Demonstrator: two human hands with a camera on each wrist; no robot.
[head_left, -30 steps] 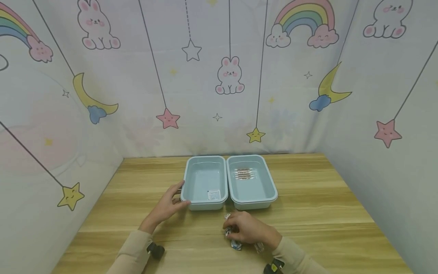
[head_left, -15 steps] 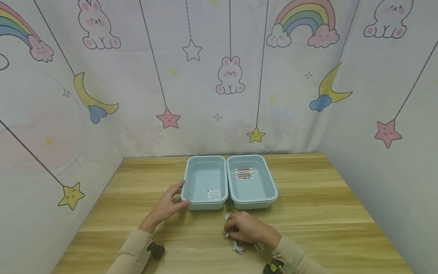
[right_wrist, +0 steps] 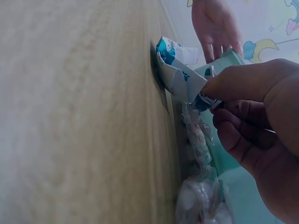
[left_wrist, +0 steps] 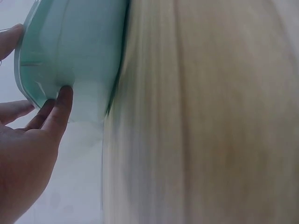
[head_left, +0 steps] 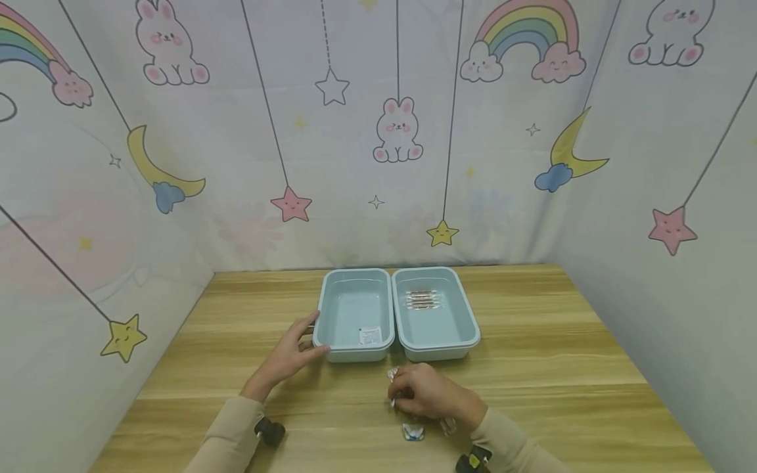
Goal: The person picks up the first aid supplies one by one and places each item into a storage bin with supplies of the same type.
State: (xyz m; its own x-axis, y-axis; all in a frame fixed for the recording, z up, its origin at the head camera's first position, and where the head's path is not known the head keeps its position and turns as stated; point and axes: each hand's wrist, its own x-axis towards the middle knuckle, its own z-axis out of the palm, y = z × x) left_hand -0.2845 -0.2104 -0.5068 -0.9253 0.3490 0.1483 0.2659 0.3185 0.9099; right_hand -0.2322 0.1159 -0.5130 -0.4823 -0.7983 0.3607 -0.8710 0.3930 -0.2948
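Inside pinch of R hand (head_left: 426, 391): blue/wht wrapper (right_wrist: 204, 102).

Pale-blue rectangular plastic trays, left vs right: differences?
The left pale-blue rectangular plastic tray shows a white label inside; the right pale-blue rectangular plastic tray holds slim brown packets.
The left hand touches the left tray; neither hand touches the right tray.
Shared: colour, rounded corners.

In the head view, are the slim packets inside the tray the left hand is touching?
No, the slim packets lie in the right tray, while the left hand touches the left tray.
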